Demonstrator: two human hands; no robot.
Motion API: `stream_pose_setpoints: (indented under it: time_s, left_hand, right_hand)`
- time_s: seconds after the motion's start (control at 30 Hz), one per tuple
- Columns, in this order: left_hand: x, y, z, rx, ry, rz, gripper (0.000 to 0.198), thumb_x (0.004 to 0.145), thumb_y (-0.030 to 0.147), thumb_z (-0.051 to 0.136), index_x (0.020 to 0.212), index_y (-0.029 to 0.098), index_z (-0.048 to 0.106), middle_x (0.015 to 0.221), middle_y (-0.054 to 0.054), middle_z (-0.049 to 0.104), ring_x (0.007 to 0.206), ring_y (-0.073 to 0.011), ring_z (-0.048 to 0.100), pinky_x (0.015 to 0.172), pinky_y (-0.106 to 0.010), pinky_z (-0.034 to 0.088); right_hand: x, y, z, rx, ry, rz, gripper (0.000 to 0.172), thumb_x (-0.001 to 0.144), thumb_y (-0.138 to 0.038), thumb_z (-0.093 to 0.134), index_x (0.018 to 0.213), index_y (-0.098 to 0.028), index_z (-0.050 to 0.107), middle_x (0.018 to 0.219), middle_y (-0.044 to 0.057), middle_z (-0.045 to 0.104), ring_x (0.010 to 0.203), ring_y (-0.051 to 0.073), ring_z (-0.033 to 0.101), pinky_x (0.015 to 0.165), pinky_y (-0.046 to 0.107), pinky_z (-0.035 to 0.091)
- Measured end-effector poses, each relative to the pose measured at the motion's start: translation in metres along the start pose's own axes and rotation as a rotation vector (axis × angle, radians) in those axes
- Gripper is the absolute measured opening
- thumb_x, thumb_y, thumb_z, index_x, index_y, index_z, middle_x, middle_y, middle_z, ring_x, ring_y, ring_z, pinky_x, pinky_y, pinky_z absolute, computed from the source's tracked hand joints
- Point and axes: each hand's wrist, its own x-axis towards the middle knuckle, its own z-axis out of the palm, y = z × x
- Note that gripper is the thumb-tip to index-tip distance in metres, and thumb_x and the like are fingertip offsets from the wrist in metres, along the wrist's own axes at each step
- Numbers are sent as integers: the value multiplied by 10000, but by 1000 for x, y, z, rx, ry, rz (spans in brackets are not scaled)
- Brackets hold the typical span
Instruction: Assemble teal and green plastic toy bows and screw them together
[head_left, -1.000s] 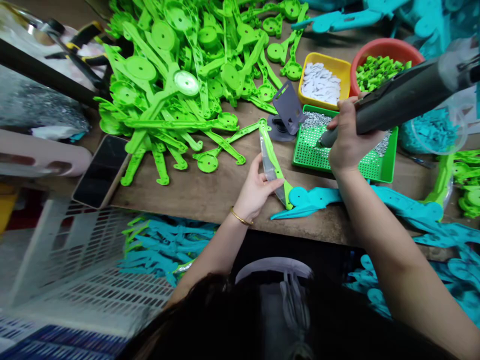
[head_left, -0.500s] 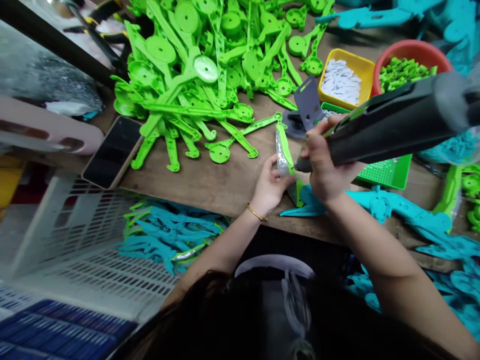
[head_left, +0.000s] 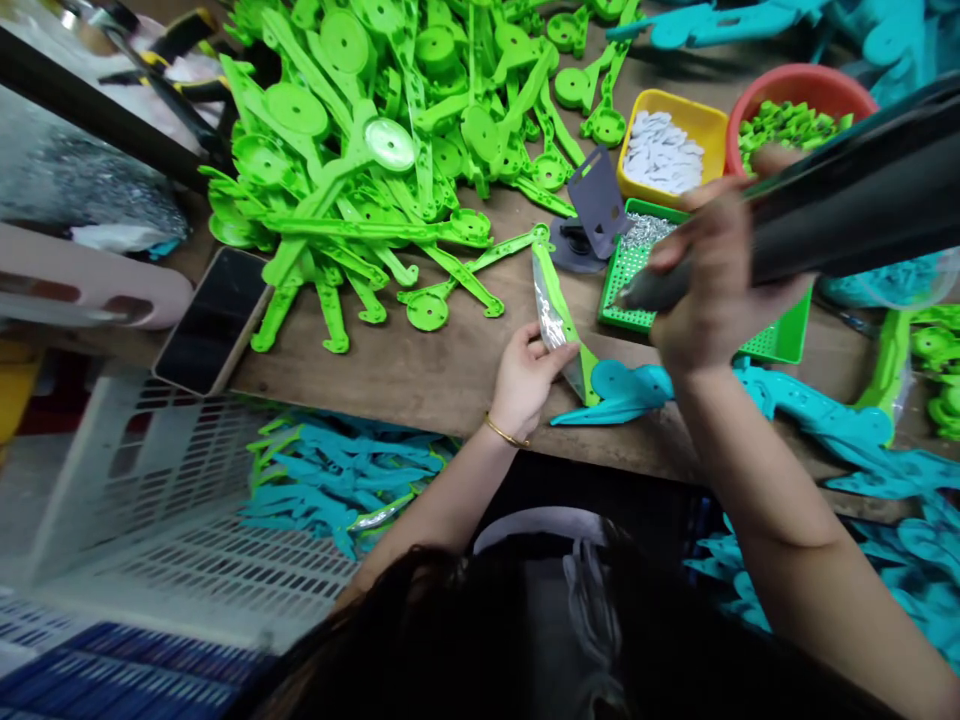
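Note:
My left hand (head_left: 525,372) is closed on a slim green plastic part (head_left: 555,300) with a shiny silvery face, near the table's front edge. A teal plastic part (head_left: 626,390) meets its lower end. In my right hand (head_left: 709,280) is a dark power screwdriver (head_left: 832,200), fingers wrapped around its front end. The tool's tip is over a green perforated tray (head_left: 622,310) that holds small silvery screws (head_left: 646,231). Just behind the green part stands a dark grey bracket (head_left: 598,205).
A big heap of green plastic parts (head_left: 345,190) covers the back left. A yellow bin (head_left: 705,125) of white pieces and a red bowl (head_left: 802,85) of small green pieces stand behind the tray. A phone (head_left: 214,320) lies left; below is a white crate (head_left: 225,530) with teal parts.
My right hand has moved the screwdriver right, off the green part and over the screw tray. My left hand still holds the green part. The whole view has shifted slightly.

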Motion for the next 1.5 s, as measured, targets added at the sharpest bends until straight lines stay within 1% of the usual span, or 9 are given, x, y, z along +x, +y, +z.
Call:
stream_pose_setpoints:
  time_s: [0.13, 0.27, 0.5, 0.67, 0.83, 0.93, 1.07, 1.3, 1.5]
  left_hand:
    - [-14, 0, 3, -26, -40, 27, 526, 579, 245, 856, 983, 186, 524, 884, 11, 695, 834, -108, 667, 820, -240, 529]
    - [-23, -4, 6, 50, -117, -75, 790, 554, 214, 873, 1160, 248, 369, 850, 33, 702, 716, -118, 681, 710, -257, 559]
    - [-23, -9, 7, 67, -95, -92, 805, 559, 282, 879, 1162, 240, 347, 802, 29, 719, 690, -135, 701, 700, -260, 565]
    - [-22, -12, 6, 69, -92, -75, 809, 552, 266, 879, 1170, 238, 358, 801, 25, 723, 677, -141, 704, 696, -273, 573]
    - [-22, -11, 8, 70, -89, -75, 788, 568, 252, 865, 1172, 224, 359, 801, 11, 730, 650, -132, 696, 673, -260, 568]
    - [-22, -10, 9, 78, -89, -61, 759, 578, 260, 860, 1161, 222, 376, 782, 12, 728, 633, -130, 691, 657, -255, 562]
    - [-21, -11, 8, 79, -87, -61, 744, 577, 279, 868, 1150, 227, 396, 785, 5, 728, 639, -138, 693, 650, -257, 558]
    - [-21, -12, 9, 56, -96, -65, 814, 571, 270, 870, 1206, 211, 364, 792, -15, 736, 663, -161, 702, 669, -267, 557]
    - [-21, -12, 10, 56, -62, -79, 835, 545, 274, 892, 1200, 210, 379, 797, -1, 734, 688, -157, 703, 689, -267, 560]
  right_hand:
    - [32, 27, -21, 0, 261, -156, 393, 802, -501, 653, 1025, -210, 510, 813, 2, 592, 462, 64, 494, 432, 247, 394]
    - [30, 56, -30, -173, 235, -117, 515, 809, -642, 590, 1093, -232, 462, 865, 16, 601, 500, 89, 505, 474, 283, 428]
    - [19, 70, -39, -213, 133, 13, 447, 875, -644, 497, 1065, -242, 535, 931, 43, 608, 638, 149, 581, 655, 362, 512]
    - [24, 64, -35, -169, 204, -47, 474, 759, -693, 613, 912, -249, 549, 807, 12, 616, 517, 107, 532, 515, 312, 492]
    - [30, 16, -33, -25, 279, -156, 344, 793, -519, 672, 918, -221, 553, 765, -9, 625, 443, 74, 513, 416, 260, 419]
    - [16, -22, -36, 67, 203, -114, 132, 852, -322, 616, 951, -237, 593, 792, -40, 618, 474, 54, 528, 425, 226, 400]
    - [-21, -47, -39, 155, 41, -78, 205, 837, -383, 640, 1035, -335, 622, 831, -63, 619, 448, 37, 498, 390, 207, 413]
    - [-48, -44, -52, 151, -238, 10, 312, 843, -312, 646, 1139, -389, 581, 943, -54, 626, 523, 71, 555, 458, 243, 509]
    - [-50, -31, -52, 162, -265, -34, 374, 805, -290, 691, 1152, -372, 580, 851, -53, 588, 592, 98, 573, 534, 276, 526]
